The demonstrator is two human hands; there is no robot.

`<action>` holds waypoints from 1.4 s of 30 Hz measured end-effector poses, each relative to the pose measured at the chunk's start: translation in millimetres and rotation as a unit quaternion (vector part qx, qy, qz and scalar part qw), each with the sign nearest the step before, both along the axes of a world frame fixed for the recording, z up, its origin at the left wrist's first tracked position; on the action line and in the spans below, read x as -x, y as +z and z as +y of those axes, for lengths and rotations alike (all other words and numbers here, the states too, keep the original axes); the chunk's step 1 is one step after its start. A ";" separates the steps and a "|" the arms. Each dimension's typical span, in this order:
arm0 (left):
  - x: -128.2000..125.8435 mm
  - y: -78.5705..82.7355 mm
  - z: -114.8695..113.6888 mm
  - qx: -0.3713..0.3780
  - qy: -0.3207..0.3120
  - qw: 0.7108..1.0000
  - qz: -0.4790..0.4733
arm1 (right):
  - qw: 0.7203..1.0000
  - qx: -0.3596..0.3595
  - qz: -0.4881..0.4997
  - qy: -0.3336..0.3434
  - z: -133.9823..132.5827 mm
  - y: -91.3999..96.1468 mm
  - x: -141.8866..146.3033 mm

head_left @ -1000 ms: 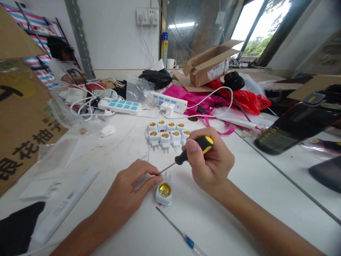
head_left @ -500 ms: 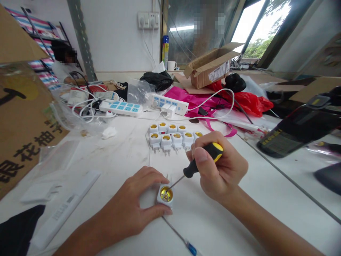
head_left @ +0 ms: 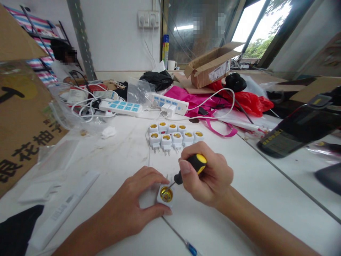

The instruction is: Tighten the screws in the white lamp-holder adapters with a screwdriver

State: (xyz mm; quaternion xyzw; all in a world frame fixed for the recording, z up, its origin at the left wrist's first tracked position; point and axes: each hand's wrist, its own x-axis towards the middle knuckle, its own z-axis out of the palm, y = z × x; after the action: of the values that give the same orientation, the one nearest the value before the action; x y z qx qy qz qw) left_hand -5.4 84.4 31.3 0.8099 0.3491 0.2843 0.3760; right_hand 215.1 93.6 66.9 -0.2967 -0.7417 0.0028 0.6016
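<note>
Between the thumb and fingers of my left hand [head_left: 135,201] is a white plug-in lamp socket [head_left: 165,195] with a gold-coloured threaded inside, standing mouth up on the white table. My right hand [head_left: 209,176] is wrapped round the black and yellow handle of a screwdriver [head_left: 197,163]. The shaft slants down to the left into the socket's mouth; its tip is inside, and what it touches is too small to make out. Beyond my hands, several similar lamp sockets [head_left: 166,138] stand in two rows. A second screwdriver with a blue handle [head_left: 191,249] lies below the held socket.
Power strips [head_left: 121,107] with tangled white cables lie at the back. A large cardboard box [head_left: 23,135] stands at the left, a black bottle-shaped object [head_left: 295,128] at the right. An open carton [head_left: 210,67] sits at the rear. A person [head_left: 65,67] is at the back left.
My right hand and the screwdriver have moved left and slightly down, bringing the handle closer to the lamp socket. My left hand and the socket stay in place.
</note>
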 end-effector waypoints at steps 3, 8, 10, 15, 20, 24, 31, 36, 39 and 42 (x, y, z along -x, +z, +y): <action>0.7 -0.9 -0.2 0.001 -0.002 1.000 0.005 | 1.000 0.007 -0.008 -0.001 0.0 -2.5 0.6; 2.8 -5.0 -1.0 -0.005 -0.008 1.000 0.001 | 1.000 0.007 -0.019 -0.003 0.7 -3.9 1.8; 3.0 -5.8 -1.1 -0.007 -0.009 1.000 0.001 | 1.000 0.008 -0.019 -0.004 0.7 -4.2 2.0; 2.0 -5.5 -0.9 -0.010 -0.006 1.000 0.004 | 1.000 0.013 -0.016 0.006 -0.2 -4.3 2.4; 3.6 -8.9 -1.7 -0.029 -0.003 1.000 -0.001 | 1.000 0.021 -0.019 0.014 -0.1 -4.0 2.0; 5.5 -12.7 -2.5 -0.051 -0.004 0.999 -0.006 | 0.999 0.024 -0.032 0.033 0.4 -4.1 -0.3; 3.7 -11.2 -2.0 -0.074 -0.009 0.997 -0.017 | 0.992 0.086 -0.028 0.088 0.1 -3.8 -0.6; 3.8 -13.8 -3.0 -0.078 -0.009 0.996 -0.037 | 0.982 0.097 -0.070 0.143 2.6 1.7 -4.7; 4.2 -16.2 -2.6 -0.079 -0.008 0.996 -0.039 | 0.974 0.119 -0.095 0.167 1.9 7.1 -9.5; 3.9 -16.1 -1.9 -0.067 -0.008 0.997 -0.028 | 0.971 0.132 -0.101 0.170 -0.3 11.0 -11.7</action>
State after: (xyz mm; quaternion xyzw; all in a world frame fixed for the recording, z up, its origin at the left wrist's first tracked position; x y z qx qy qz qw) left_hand -9.4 82.5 15.2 0.8278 0.3122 0.3265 0.3329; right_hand 226.8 93.3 77.9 -0.2423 -0.8312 0.1730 0.4695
